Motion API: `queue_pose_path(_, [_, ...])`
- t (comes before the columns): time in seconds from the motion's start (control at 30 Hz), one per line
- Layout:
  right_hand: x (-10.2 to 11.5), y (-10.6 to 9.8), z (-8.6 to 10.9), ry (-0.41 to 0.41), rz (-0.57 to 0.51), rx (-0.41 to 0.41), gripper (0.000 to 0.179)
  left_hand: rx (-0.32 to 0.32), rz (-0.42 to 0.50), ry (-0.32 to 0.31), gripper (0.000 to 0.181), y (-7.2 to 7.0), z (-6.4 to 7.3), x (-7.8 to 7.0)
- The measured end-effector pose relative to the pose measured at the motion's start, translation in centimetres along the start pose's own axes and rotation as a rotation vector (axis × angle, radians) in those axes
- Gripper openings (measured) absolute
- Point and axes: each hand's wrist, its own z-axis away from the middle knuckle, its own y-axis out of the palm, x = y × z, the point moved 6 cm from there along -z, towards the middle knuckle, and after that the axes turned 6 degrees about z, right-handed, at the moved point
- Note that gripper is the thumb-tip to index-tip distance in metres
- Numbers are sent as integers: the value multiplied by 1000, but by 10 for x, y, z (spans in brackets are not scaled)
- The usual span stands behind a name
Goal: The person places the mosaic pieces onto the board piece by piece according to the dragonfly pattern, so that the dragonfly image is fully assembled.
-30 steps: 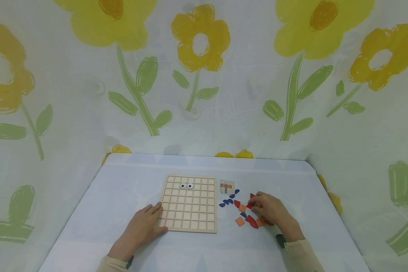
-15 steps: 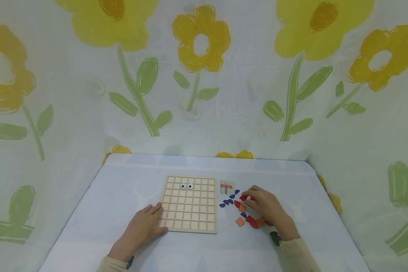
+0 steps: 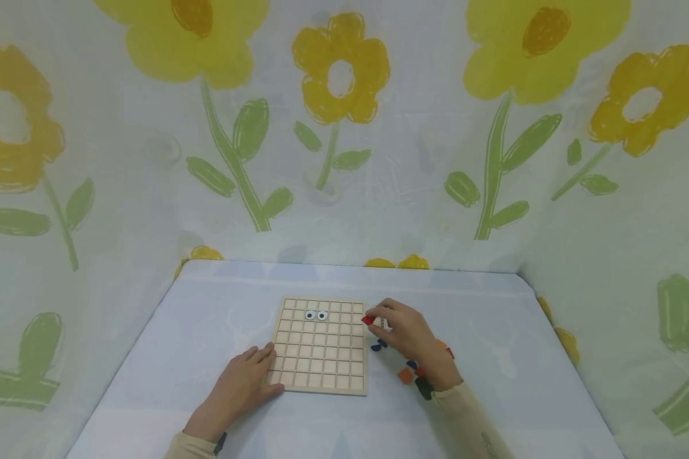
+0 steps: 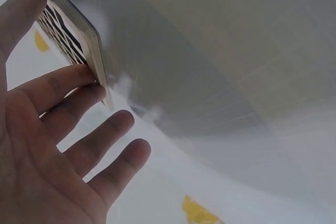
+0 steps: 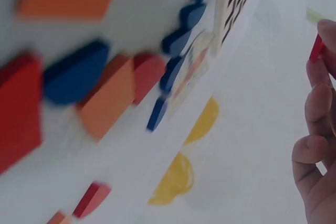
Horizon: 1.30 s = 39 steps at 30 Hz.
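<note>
A square wooden grid board (image 3: 318, 349) lies on the table, with two round eye pieces (image 3: 316, 315) in its upper cells. At the board's lower left, my left hand (image 3: 244, 380) rests with fingers spread, thumb and fingertips touching the edge. My right hand (image 3: 404, 328) pinches a red piece (image 3: 368, 320) between thumb and fingertips, just off the board's upper right edge. The same red piece (image 5: 316, 48) shows edge-on in the right wrist view. Beneath this hand sits a small pattern card (image 5: 191, 72), partly covered in the head view.
Right of the board lie loose pieces: blue half-rounds (image 5: 76, 72), orange squares (image 5: 107, 98) and red pieces (image 5: 147, 74). In the head view my right hand and forearm hide several of them. A flower-printed cloth (image 3: 413, 159) hangs behind the table.
My right hand has picked up a red piece from the loose pieces and carried it left, over the card to the board's right edge. The left hand stays in place.
</note>
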Motion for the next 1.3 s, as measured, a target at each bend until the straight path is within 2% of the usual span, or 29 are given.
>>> queue_pose_path(0.37, [31, 17, -40, 11, -29, 46, 28, 0, 15, -1, 79, 0, 0, 1])
queue_pose_path(0.8, [53, 51, -75, -45, -18, 206, 27, 8, 21, -2, 77, 1, 0, 2])
queue_pose_path(1.07, [59, 75, -85, -40, 1, 346, 27, -4, 8, 14, 76, -2, 0, 1])
queue_pose_path(1.3, [60, 97, -88, -12, -25, 415, 25, -3, 14, 11, 77, 0, 0, 2])
